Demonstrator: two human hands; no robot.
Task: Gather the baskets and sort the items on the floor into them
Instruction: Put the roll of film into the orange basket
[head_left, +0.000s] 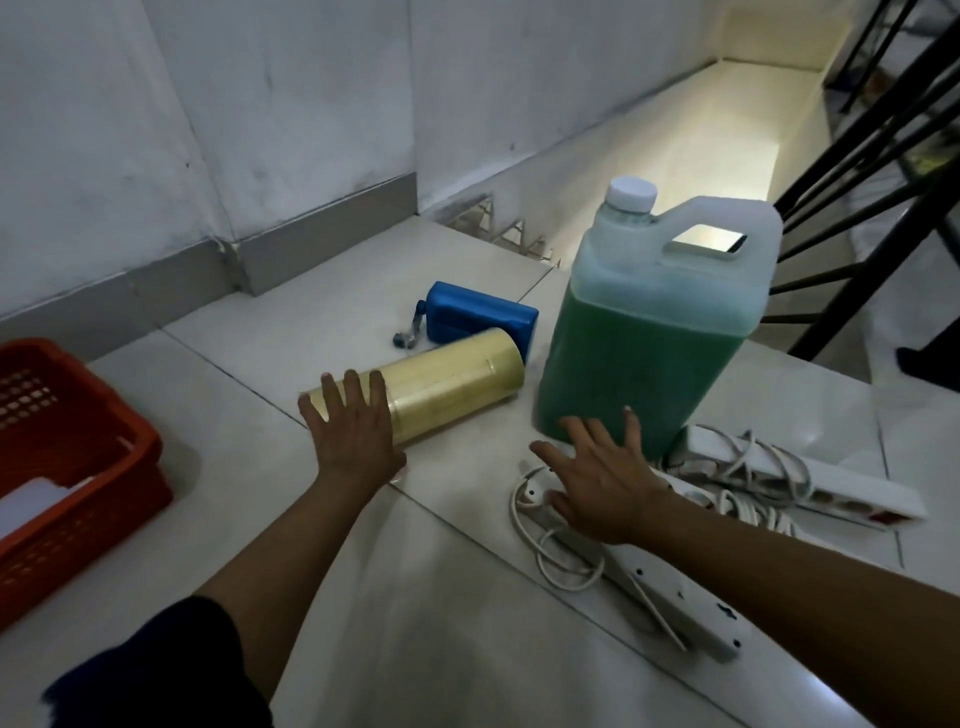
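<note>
hands spread open: left hand (349, 435) over the yellow roll (447, 382), right hand (597, 480) before the green jug (649, 332), likely reaching to grab each.

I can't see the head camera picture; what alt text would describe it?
Two bare hands reach over a tiled floor: the left hand toward a yellow cylinder lying on its side, the right hand toward a jug of green liquid standing upright. White power strips lie at right, a red basket at left.
</note>
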